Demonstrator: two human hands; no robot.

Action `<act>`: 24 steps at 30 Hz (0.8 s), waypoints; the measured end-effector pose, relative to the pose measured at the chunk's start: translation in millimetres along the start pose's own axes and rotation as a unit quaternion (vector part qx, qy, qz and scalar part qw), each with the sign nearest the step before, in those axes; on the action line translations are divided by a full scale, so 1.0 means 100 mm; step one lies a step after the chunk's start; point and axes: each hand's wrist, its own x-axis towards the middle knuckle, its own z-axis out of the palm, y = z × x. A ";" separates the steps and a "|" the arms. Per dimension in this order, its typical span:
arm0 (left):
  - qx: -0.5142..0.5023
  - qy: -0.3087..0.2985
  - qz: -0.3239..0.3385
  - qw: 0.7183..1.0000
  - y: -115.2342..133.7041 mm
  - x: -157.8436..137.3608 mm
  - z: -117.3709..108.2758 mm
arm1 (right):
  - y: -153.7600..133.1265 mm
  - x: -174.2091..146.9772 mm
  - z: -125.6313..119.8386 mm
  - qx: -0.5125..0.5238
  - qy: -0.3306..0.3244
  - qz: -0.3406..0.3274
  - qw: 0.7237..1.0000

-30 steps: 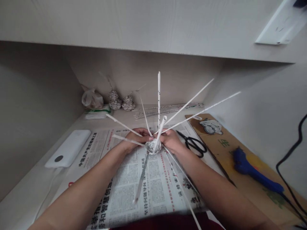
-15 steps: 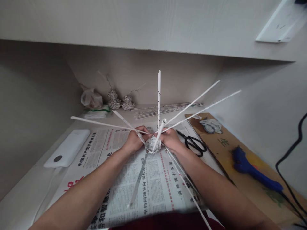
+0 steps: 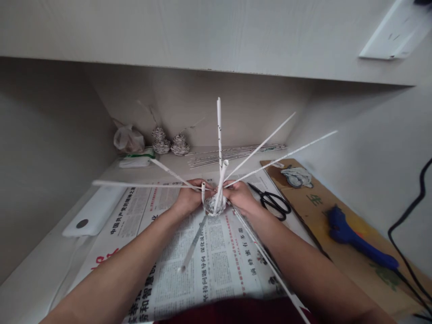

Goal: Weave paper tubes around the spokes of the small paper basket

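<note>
Left hand (image 3: 192, 195) is pinched narrow, thumb and fingertips holding a long strip (image 3: 135, 184) at the rim of a small woven cup (image 3: 215, 208); the right hand (image 3: 240, 195) grips the cup's opposite edge, its fingertips partly hidden. The cup sits between the two hands, above the newspaper (image 3: 189, 238), with paper spokes fanning out from it.

Half a second ago the long strip slanted higher; now it lies nearly level, left of the cup. A short-looking tube (image 3: 203, 192) at the cup's left side has gone from leaning to standing almost upright. That suggests the left hand is working the strip around the spokes while the right hand steadies the cup.

Left of the cup, the newspaper carries a Chinese headline reading 中国共产党的精神之源; on its near side, part of another reads 坚持问题导向. The smaller print is illegible. Right of the cup lie black scissors (image 3: 275, 204), then cardboard (image 3: 299, 211) marked with a green 生, bearing a blue glue gun (image 3: 361, 243). No brand can be read on the white power bank (image 3: 92, 211) well left of the cup.

Beyond the cup are loose paper rods (image 3: 232, 155) and two woven gourds (image 3: 160, 143).
</note>
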 end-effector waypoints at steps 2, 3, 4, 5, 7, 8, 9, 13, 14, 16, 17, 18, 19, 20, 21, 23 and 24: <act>-0.017 -0.001 -0.006 1.000 0.01 -0.01 0.00 | 0.02 0.01 -0.01 -0.002 -0.010 0.003 1.000; -0.032 -0.007 -0.013 0.999 0.01 -0.01 0.00 | 0.03 0.02 -0.02 -0.004 -0.010 0.003 1.000; -0.049 -0.011 -0.023 0.998 0.02 -0.01 0.00 | 0.04 0.03 -0.02 -0.007 -0.008 0.000 1.000; -0.065 -0.015 -0.037 0.997 0.02 -0.01 0.00 | 0.05 0.04 -0.03 -0.009 -0.005 -0.004 1.000; -0.089 -0.017 -0.067 0.994 0.03 0.00 0.00 | 0.07 0.05 -0.04 -0.013 0.002 -0.015 1.000; -0.094 -0.013 -0.075 0.993 0.03 0.00 0.01 | 0.07 0.05 -0.04 -0.015 0.003 -0.020 1.000; -0.094 -0.012 -0.079 0.992 0.03 0.00 0.01 | 0.08 0.05 -0.04 -0.016 0.004 -0.022 1.000; -0.070 -0.030 -0.055 0.996 -0.01 0.00 0.02 | 0.06 0.03 -0.02 -0.011 0.000 -0.010 1.000; -0.063 -0.035 -0.050 0.996 -0.03 0.00 0.02 | 0.05 0.02 -0.02 -0.012 0.002 -0.010 1.000; -0.046 -0.033 -0.044 0.997 -0.04 0.00 0.03 | 0.03 0.01 -0.01 -0.018 0.008 -0.015 1.000; -0.034 -0.028 -0.040 0.998 -0.04 -0.01 0.03 | 0.02 0.00 0.00 -0.017 0.009 -0.013 1.000; -0.022 -0.021 -0.033 0.999 -0.02 -0.02 0.02 | 0.00 -0.01 0.00 -0.011 0.005 -0.007 1.000; -0.013 -0.014 -0.024 1.000 0.00 -0.02 0.02 | -0.02 -0.01 0.00 0.003 -0.002 0.006 1.000; -0.006 -0.011 -0.016 1.000 0.03 -0.03 0.01 | -0.04 -0.01 -0.01 0.022 -0.015 0.023 0.999; -0.003 -0.009 -0.009 1.000 0.06 -0.03 0.00 | -0.07 -0.01 -0.02 0.045 -0.033 0.041 0.998; -0.003 -0.014 -0.007 1.000 0.11 -0.03 -0.03 | -0.12 -0.01 -0.05 0.088 -0.069 0.068 0.991; -0.008 -0.014 -0.012 1.000 0.12 -0.03 -0.05 | -0.13 -0.01 -0.07 0.103 -0.085 0.077 0.988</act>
